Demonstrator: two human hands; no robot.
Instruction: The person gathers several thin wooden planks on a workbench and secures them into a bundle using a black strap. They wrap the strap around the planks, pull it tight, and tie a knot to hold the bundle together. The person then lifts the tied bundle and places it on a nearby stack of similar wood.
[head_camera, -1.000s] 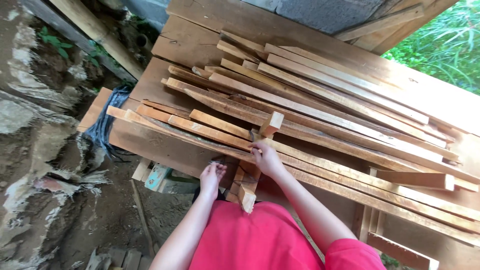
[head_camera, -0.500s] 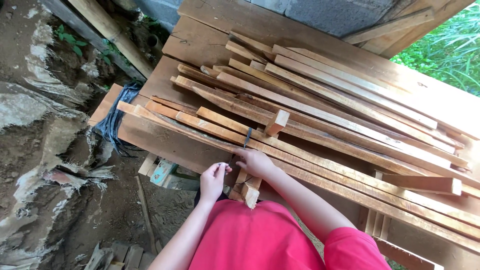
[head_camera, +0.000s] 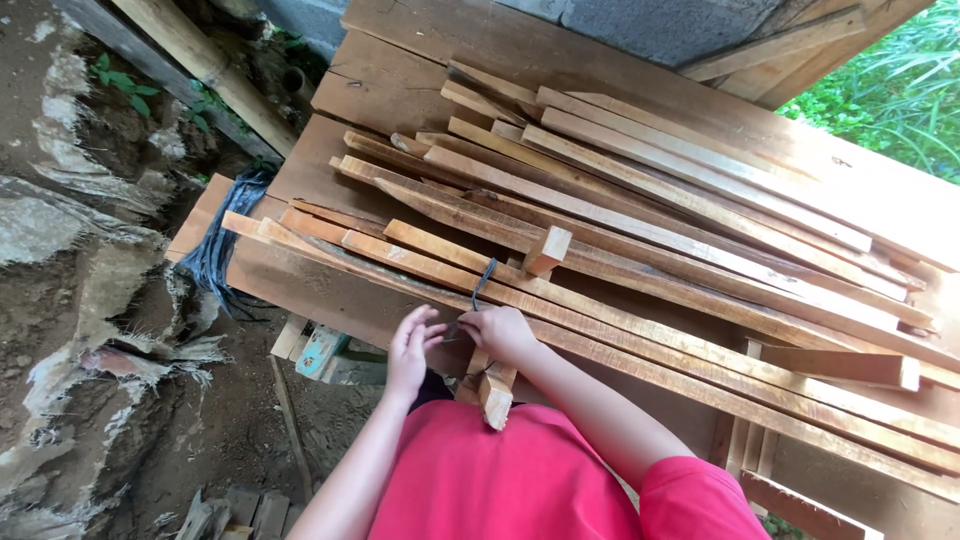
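Note:
A pile of long wooden slats (head_camera: 640, 230) lies across a wooden table (head_camera: 400, 90). At the table's near edge my right hand (head_camera: 503, 332) is closed on the lower end of a thin dark strap (head_camera: 484, 281) that runs up over the nearest slats. My left hand (head_camera: 410, 350) is just left of it, fingertips pinching the same strap end between the two hands. A short wood block (head_camera: 547, 250) stands on the slats just above the strap. Below my right hand a short wooden stub (head_camera: 496, 392) sticks out from under the table edge.
A dark bundle of strapping (head_camera: 222, 245) hangs off the table's left end. A pale blue object (head_camera: 320, 352) sits under the table. Bare earth and rubble (head_camera: 90, 300) lie to the left, planks (head_camera: 190, 60) lean at top left, green plants (head_camera: 890, 90) at top right.
My hands have come together at the table edge and the dark strap now shows over the slats. The view has shifted slightly.

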